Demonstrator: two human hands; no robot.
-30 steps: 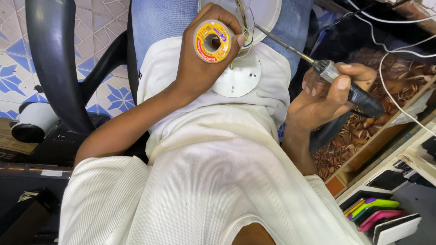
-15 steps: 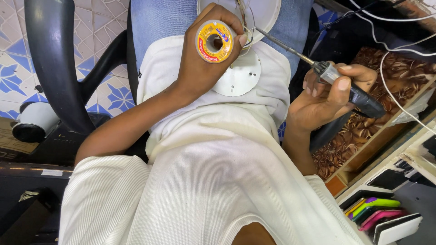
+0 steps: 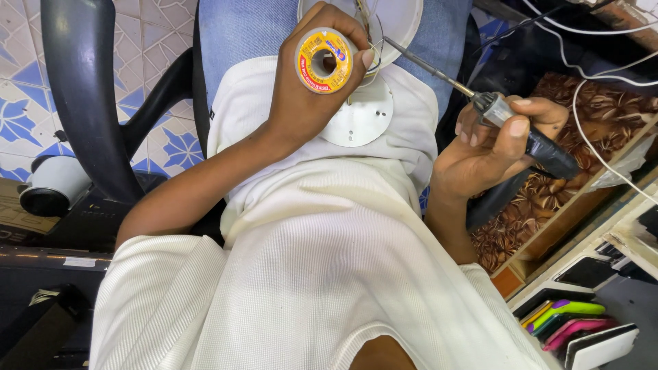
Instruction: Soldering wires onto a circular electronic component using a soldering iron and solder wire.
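My left hand point(image 3: 305, 103) grips a yellow spool of solder wire point(image 3: 324, 60), held up over my lap with a strand of wire leading off toward the upper right. My right hand point(image 3: 490, 147) holds a soldering iron point(image 3: 521, 130) by its dark handle, its thin metal tip point(image 3: 411, 56) pointing up-left toward the wire end. Both meet over a round white disc point(image 3: 360, 116) resting on my white shirt, with a second white round part point(image 3: 397, 20) just above it.
A black chair armrest point(image 3: 86, 89) curves on the left above a tiled floor point(image 3: 20, 82). A patterned brown surface point(image 3: 582, 137) and white cables point(image 3: 596, 144) lie on the right. Several coloured phone cases point(image 3: 569, 322) stand at the lower right.
Almost nothing has shifted; both hands hold the same pose, with the iron's tip staying near the solder wire end.
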